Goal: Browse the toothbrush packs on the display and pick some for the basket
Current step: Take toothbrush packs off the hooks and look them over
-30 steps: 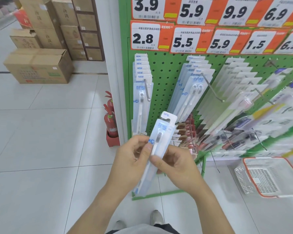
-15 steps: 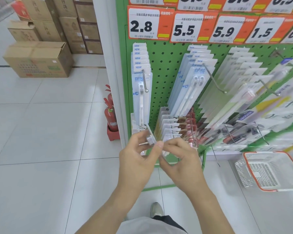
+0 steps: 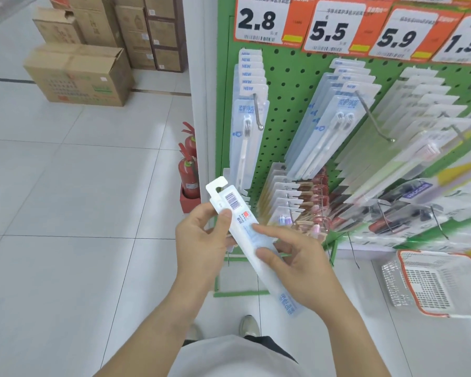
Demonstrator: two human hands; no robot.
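Since a second ago we have turned the toothbrush pack (image 3: 252,242) over: its back now faces us, barcode uppermost, where the brush showed before. It is a long, flat, translucent plastic sleeve with a notched white hanger tab, slanting in front of the green pegboard (image 3: 286,110). Our left hand (image 3: 201,243) grips its upper part, thumb curled over the face. Our right hand (image 3: 299,268) pinches the middle, forefinger laid straight along it. The white mesh basket (image 3: 408,254) with its orange rim sits on the floor below the pegboard's right side.
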